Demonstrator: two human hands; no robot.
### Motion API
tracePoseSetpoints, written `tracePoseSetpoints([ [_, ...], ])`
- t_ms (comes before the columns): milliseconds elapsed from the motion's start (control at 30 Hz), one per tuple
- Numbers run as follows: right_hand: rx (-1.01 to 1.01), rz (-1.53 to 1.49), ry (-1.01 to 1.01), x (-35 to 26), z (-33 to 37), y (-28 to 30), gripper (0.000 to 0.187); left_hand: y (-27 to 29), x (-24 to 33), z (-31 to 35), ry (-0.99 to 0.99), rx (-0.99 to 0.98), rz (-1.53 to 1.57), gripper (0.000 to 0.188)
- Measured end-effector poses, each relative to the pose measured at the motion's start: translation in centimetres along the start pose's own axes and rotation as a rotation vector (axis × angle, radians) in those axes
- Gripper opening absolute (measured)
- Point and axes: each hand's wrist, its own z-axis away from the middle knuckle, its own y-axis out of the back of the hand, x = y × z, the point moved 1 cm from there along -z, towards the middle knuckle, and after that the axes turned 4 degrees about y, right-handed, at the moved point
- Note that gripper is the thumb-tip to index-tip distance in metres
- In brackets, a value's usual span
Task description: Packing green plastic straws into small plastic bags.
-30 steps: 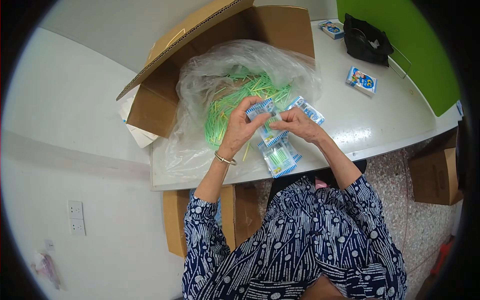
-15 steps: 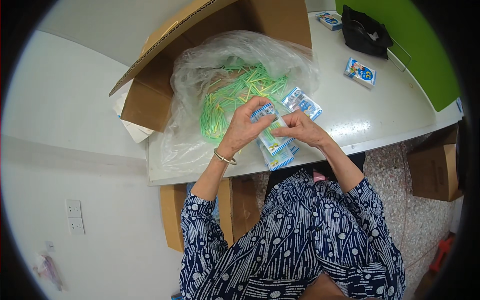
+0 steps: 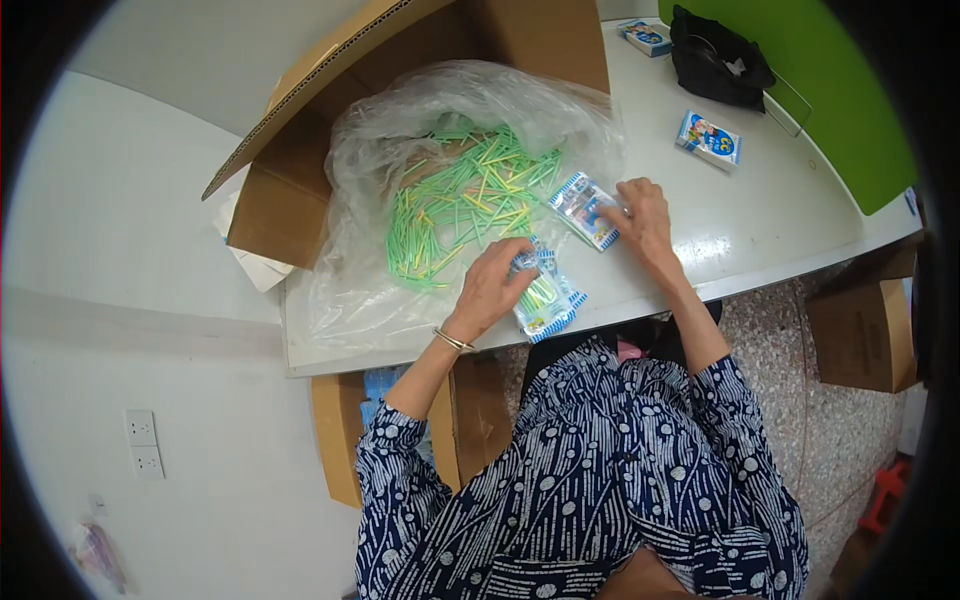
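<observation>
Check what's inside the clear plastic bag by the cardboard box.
The clear plastic bag holds loose green and yellow sticks. Its crinkled film hides anything beneath the pile.

We wear a navy blouse with white dots and wavy lines (sleeves pushed up), plus a thin bracelet on our left wrist.

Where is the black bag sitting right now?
In the head view, the black bag lies at the far right end of the white table, against the green panel, beyond a small blue packet.
</observation>
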Motion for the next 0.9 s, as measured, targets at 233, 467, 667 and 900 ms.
tracePoseSetpoints([
  [233, -0.044, 0.009, 0.039, 0.8, 0.0, -1.4, 0.016, 0.0, -0.5, -0.4, -0.119, 0.077, -0.196, 0.039],
  [467, 0.064, -0.223, 0.210, -4.0, -1.0, 2.8, 0.018, 0.9, 1.7, -3.8, -0.044, 0.265, -0.012, 0.040],
  [667, -0.100, -0.439, 0.117, -6.9, -0.3, 4.1, 0.024, 0.9, 3.1, -4.0, 0.166, 0.070, 0.265, 0.020],
  [900, -0.433, -0.621, 0.084, -8.0, -0.7, 4.7, 0.021, 1.2, 3.5, -2.2, 0.071, 0.171, 0.163, 0.015],
])
